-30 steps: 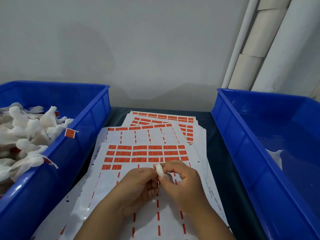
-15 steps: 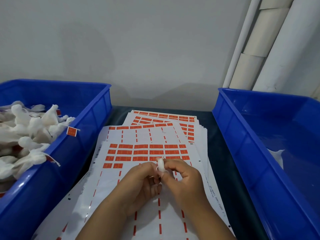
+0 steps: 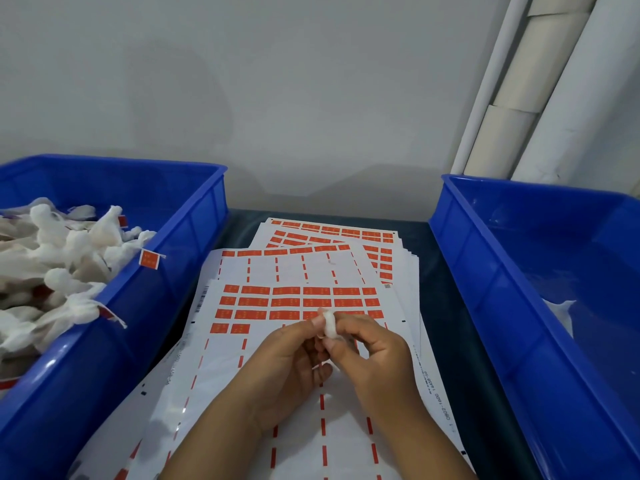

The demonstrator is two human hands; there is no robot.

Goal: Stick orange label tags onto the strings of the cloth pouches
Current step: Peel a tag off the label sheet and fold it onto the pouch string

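Pouch point(image 3: 329, 325), small, white and gauzy, was pinched between the fingertips of both hands, standing up above the knuckles as a soft rounded lump. The right hand point(image 3: 372, 355) curled its thumb and forefinger round one side of it, and the left hand point(image 3: 291, 355) closed against the other side with its fingers bent inward below the cloth. Held so, just above the sheet, the pouch probably had its string drawn down between the two hands where a tag could be wrapped on, though the string itself was too fine to make out and no loose tag could be seen in either grip.

Directly beneath and beyond the hands lay the top label sheet point(image 3: 298, 303), its remaining rows of orange labels just past the fingertips, presumably kept that close so the next tag could be peeled with little reach. More sheets point(image 3: 332, 233) fanned out farther off.

To the outer side of the left hand stood a blue bin point(image 3: 194, 244) heaped with white pouches point(image 3: 62, 258), several already showing an orange tag point(image 3: 149, 259) at the rim, which suggested it took the finished pieces. To the outer side of the right hand stood a second blue bin point(image 3: 485, 271), nearly bare, with a scrap of white point(image 3: 561, 306) low against its floor; it may have been the supply.
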